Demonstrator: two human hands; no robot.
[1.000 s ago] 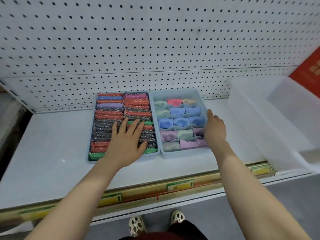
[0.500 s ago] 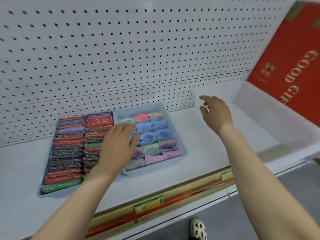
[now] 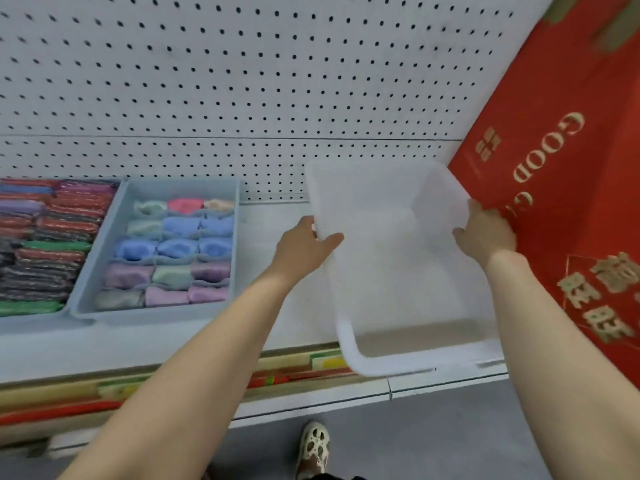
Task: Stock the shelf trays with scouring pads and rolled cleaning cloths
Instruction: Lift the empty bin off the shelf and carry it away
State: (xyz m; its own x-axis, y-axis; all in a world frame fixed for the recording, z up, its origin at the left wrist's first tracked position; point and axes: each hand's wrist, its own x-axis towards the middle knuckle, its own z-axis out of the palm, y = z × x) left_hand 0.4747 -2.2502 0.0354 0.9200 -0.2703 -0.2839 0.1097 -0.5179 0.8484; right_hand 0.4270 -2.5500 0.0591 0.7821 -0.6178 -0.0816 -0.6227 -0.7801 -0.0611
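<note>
At the far left a grey-blue plastic tray [image 3: 31, 322], cut off by the frame edge, is packed with flat scouring pads [image 3: 52, 244] standing on edge in tight rows; their surfaces look coarse and glittery, in red, purple, green and dark grey. Touching its right side is a second grey-blue tray [image 3: 239, 237], rectangular with rounded corners, holding soft rolled cleaning cloths [image 3: 180, 249] in rows of three: pale green, pink, cream, blue, lilac. Both trays sit on a smooth white shelf [image 3: 270, 323] whose front edge carries a strip of yellow, green and red price labels [image 3: 325, 362]. Behind rises a white pegboard wall [image 3: 242, 81] dotted with small dark holes.

Right of the cloth tray, apart from it, is a translucent white plastic bin [image 3: 398, 271], deep, with rounded corners and a thick rim; its near end overhangs the shelf front. The left hand [image 3: 304, 252] grips the bin's left wall, thumb curled over the rim on the inside, fingers hidden behind the wall. The right hand [image 3: 485, 233] holds the right wall, thumb hooked over the rim inside and fingers on the outside. Both forearms are bare and stretched forward.

Further right leans a glossy red gift box [image 3: 571, 168] with gold lettering. Below lies a grey floor [image 3: 450, 438] and a cream perforated shoe [image 3: 313, 448].
</note>
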